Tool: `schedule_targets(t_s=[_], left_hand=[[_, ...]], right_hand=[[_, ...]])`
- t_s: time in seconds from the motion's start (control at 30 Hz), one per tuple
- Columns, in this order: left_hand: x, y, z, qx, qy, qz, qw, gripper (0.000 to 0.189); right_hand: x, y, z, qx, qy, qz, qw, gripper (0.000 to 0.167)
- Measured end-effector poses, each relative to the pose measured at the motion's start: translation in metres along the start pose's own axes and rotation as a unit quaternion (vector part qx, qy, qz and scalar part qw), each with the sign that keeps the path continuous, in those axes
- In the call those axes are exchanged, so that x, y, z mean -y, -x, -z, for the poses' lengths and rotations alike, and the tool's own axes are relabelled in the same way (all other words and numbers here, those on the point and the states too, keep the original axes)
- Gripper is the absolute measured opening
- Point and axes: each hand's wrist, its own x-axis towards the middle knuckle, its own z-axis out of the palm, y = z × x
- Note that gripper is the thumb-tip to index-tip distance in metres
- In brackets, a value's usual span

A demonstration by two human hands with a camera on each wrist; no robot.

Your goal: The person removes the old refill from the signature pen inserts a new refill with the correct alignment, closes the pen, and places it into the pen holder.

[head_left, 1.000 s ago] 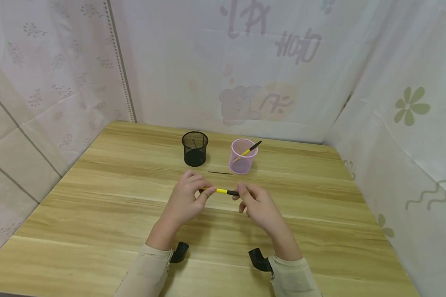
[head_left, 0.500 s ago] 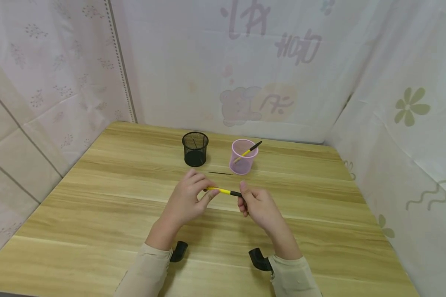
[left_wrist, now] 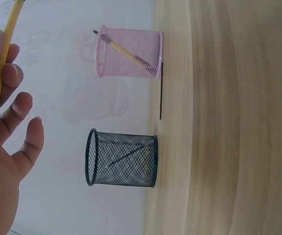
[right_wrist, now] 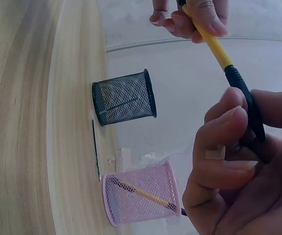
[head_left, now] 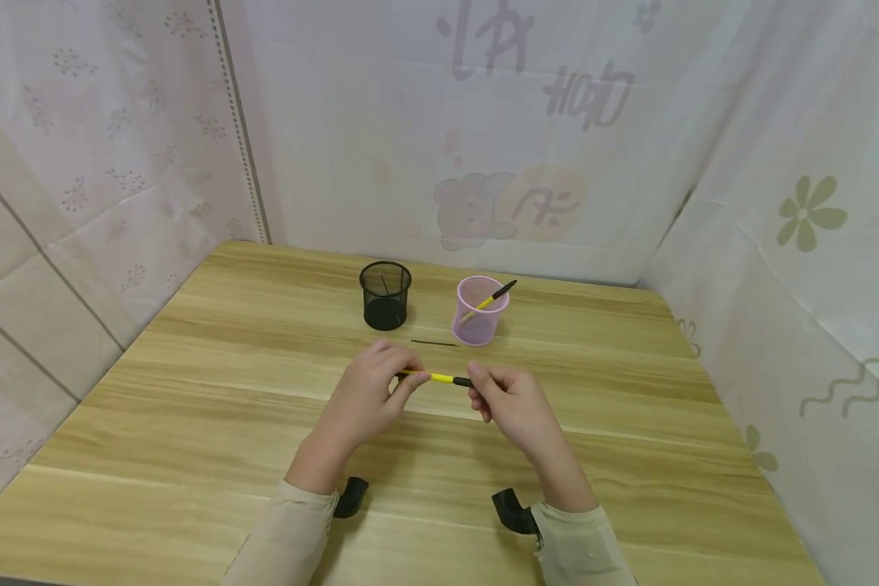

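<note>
Over the middle of the table, both hands hold one yellow and black ballpoint pen (head_left: pixel 442 378) level between them. My left hand (head_left: pixel 369 391) pinches its yellow barrel near the black clip end, between thumb and fingers. The black grip end is between the thumb and curled fingers of my right hand (head_left: pixel 514 408). In the right wrist view, that black grip (right_wrist: pixel 241 88) shows tapering to the palm. Just beyond the hands, a thin black refill (head_left: pixel 435 343) lies on the table.
Behind the hands stand a black mesh pen holder (head_left: pixel 385 313), with a thin refill inside, and a pink mesh holder (head_left: pixel 474 329) to its right. A second yellow and black pen (head_left: pixel 504 289) leans out of the pink one. Printed curtains (head_left: pixel 337 122) border the wooden table.
The pen and right hand shift slightly right and the pen tilts, then it comes back closer to level. Both hands keep their hold; the holders and the loose refill stay put.
</note>
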Motion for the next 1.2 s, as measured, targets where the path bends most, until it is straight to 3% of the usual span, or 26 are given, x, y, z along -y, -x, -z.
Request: schedule_targets(t_s=[0.33, 0.63, 0.83, 0.97, 1.1, 1.2], left_hand=[[0.0052, 0.0041, -0.0007, 0.0, -0.039, 0.005, 0.9992, 0.012], [0.0074, 0.0067, -0.0009, 0.03, -0.078, 0.02, 0.9963, 0.019], [0.0077, 0.0074, -0.0004, 0.042, -0.069, 0.014, 0.9967, 0.016], [0.005, 0.0068, -0.0004, 0.044, -0.058, 0.012, 0.9973, 0.015], [0.0033, 0.0073, -0.0022, 0.059, -0.033, 0.018, 0.9975, 0.012], [0.0035, 0.0088, -0.0034, 0.067, -0.02, 0.015, 0.9975, 0.016]], right_hand=[[0.0009, 0.0009, -0.0006, 0.0, 0.042, 0.008, 0.9991, 0.023], [0.0012, 0.0013, -0.0021, -0.008, 0.035, 0.012, 0.9993, 0.013], [-0.0022, 0.0014, -0.0032, 0.027, 0.05, 0.033, 0.9978, 0.029], [-0.006, -0.0002, -0.0068, 0.055, 0.039, 0.02, 0.9975, 0.037], [-0.0077, 0.0007, -0.0093, 0.057, 0.037, 0.002, 0.9977, 0.054], [-0.0074, 0.002, -0.0097, 0.051, 0.049, -0.002, 0.9975, 0.057]])
